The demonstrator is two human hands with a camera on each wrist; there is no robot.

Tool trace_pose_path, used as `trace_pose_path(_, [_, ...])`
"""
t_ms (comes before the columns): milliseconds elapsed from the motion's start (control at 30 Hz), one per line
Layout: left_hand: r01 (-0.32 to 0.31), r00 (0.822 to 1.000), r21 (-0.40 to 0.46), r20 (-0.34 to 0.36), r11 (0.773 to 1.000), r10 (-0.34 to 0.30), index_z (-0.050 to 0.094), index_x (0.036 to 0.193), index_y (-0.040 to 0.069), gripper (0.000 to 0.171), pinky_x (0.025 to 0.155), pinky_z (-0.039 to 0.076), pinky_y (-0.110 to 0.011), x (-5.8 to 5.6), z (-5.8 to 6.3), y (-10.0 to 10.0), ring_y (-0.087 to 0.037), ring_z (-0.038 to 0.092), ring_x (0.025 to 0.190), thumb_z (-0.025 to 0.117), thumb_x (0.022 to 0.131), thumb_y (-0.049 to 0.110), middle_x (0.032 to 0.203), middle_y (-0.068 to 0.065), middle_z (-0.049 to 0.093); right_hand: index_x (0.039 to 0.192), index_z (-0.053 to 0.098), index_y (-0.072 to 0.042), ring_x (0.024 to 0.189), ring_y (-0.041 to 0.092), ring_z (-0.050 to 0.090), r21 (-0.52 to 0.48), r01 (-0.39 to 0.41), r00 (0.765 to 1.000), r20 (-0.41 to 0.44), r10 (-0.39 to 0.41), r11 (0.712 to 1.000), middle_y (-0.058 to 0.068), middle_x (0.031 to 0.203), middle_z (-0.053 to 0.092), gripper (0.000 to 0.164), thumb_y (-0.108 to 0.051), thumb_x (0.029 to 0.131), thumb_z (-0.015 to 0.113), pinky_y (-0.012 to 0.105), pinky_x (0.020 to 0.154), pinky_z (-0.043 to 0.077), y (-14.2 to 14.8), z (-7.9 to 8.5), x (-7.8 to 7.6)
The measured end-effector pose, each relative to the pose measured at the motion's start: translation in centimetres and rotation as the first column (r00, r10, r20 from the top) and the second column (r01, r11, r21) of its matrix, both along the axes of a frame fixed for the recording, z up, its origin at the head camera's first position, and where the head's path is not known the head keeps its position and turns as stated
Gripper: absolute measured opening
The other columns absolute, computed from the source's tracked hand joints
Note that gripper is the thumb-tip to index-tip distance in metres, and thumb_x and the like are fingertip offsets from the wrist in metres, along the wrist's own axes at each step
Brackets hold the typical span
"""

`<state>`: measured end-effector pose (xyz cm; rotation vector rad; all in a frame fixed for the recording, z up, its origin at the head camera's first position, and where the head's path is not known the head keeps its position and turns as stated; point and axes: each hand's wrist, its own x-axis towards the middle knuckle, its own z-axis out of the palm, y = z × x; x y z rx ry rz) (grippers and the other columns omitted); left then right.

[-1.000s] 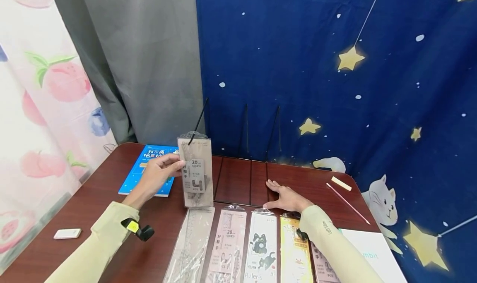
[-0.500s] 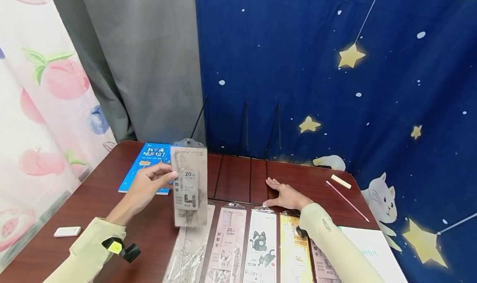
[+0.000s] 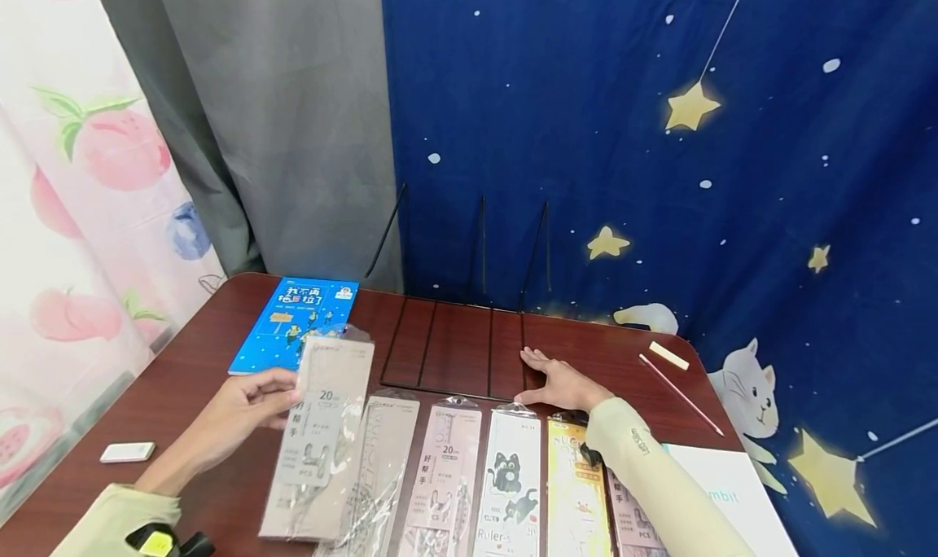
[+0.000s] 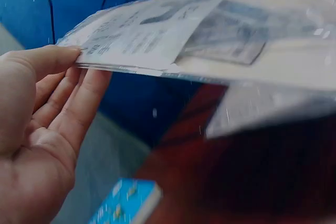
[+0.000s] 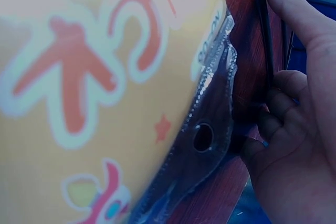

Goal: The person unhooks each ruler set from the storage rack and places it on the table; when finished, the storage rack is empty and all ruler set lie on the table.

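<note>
My left hand (image 3: 223,423) pinches the left edge of a pale pink 20 cm ruler set pack (image 3: 315,435), thumb in front and fingers behind. The left wrist view shows that ruler set pack (image 4: 152,35) nearly edge-on, with the hand (image 4: 47,108) at its side. The pack is held tilted over the left end of a row of flat packs. My right hand (image 3: 564,384) rests with spread fingers on the right side of a black wire rack's base (image 3: 490,353). In the right wrist view, its fingers (image 5: 286,98) lie by a black wire, near a yellow pack (image 5: 173,108).
Along the front lie a beige ruler pack (image 3: 392,435), a pink ruler set pack (image 3: 444,475), a cat ruler pack (image 3: 510,467) and a yellow pack (image 3: 579,492). A blue book (image 3: 322,304), white eraser (image 3: 128,453), pencil (image 3: 681,394) and white notebook (image 3: 721,492) lie around.
The ruler set pack has come off the rack's left prong. My left hand has carried it down, leftward and nearer to me. My right hand has stayed on the rack base.
</note>
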<state>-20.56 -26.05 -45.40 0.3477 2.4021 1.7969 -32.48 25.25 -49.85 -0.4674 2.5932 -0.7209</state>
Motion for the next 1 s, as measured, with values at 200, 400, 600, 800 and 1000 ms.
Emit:
trace_pose_path(200, [0.060, 0.981, 0.009, 0.182, 0.998, -0.060, 0.059, 0.132, -0.012, 0.040, 0.079, 0.063, -0.033, 0.6, -2.9, -3.5, -0.012, 0.076, 0.094, 0.059, 0.107, 0.019, 0.106, 0.012, 0.077, 0.166, 0.025, -0.017, 0.163, 0.030, 0.008, 0.002, -0.005, 1.000, 0.004, 0.005, 1.000, 0.005, 0.175, 0.014, 0.102, -0.055, 0.088, 0.078, 0.060, 0.127, 0.021, 0.2, 0.1, 0.0])
trace_pose_path(400, [0.099, 0.953, 0.082, 0.281, 0.992, -0.118, 0.057, 0.132, -0.014, 0.040, 0.082, 0.063, -0.034, 0.9, -5.2, -4.5, -0.011, 0.075, 0.098, 0.057, 0.108, 0.018, 0.108, 0.009, 0.077, 0.166, 0.024, -0.017, 0.163, 0.030, 0.008, 0.003, 0.001, 1.000, 0.006, -0.001, 1.000, 0.005, 0.175, 0.014, 0.102, -0.055, 0.088, 0.078, 0.060, 0.127, 0.020, 0.4, 0.1, 0.1])
trace_pose_path(600, [0.051, 0.954, -0.046, 0.298, 0.998, -0.035, 0.059, 0.131, -0.013, 0.045, 0.079, 0.063, -0.035, 1.2, -5.9, -4.4, -0.011, 0.074, 0.092, 0.064, 0.104, 0.022, 0.109, -0.006, 0.076, 0.166, 0.024, -0.018, 0.163, 0.031, 0.008, 0.003, 0.007, 1.000, 0.013, -0.007, 1.000, 0.004, 0.175, 0.014, 0.102, -0.055, 0.088, 0.078, 0.061, 0.126, 0.019, 0.6, 0.0, 0.4])
trace_pose_path(800, [0.028, 0.980, -0.235, 0.199, 0.972, 0.020, 0.067, 0.121, -0.012, 0.036, 0.068, 0.063, -0.030, 1.0, -5.5, -3.7, -0.012, 0.073, 0.075, 0.069, 0.100, 0.018, 0.095, -0.013, 0.074, 0.166, 0.023, -0.018, 0.163, 0.030, 0.007, 0.005, 0.013, 1.000, 0.014, -0.013, 1.000, 0.004, 0.175, 0.013, 0.102, -0.055, 0.088, 0.078, 0.060, 0.127, 0.020, 0.8, 0.0, 0.4])
trace_pose_path(1000, [-0.101, 0.970, -0.398, 0.166, 0.912, 0.180, 0.074, 0.111, -0.006, 0.028, 0.062, 0.060, -0.028, 0.9, -4.5, -2.6, -0.015, 0.073, 0.068, 0.077, 0.093, 0.015, 0.089, -0.007, 0.077, 0.166, 0.025, -0.016, 0.163, 0.030, 0.008, -0.006, 0.004, 1.000, 0.005, -0.004, 1.000, 0.006, 0.175, 0.014, 0.102, -0.054, 0.088, 0.079, 0.058, 0.127, 0.022, 0.7, -0.2, 0.1])
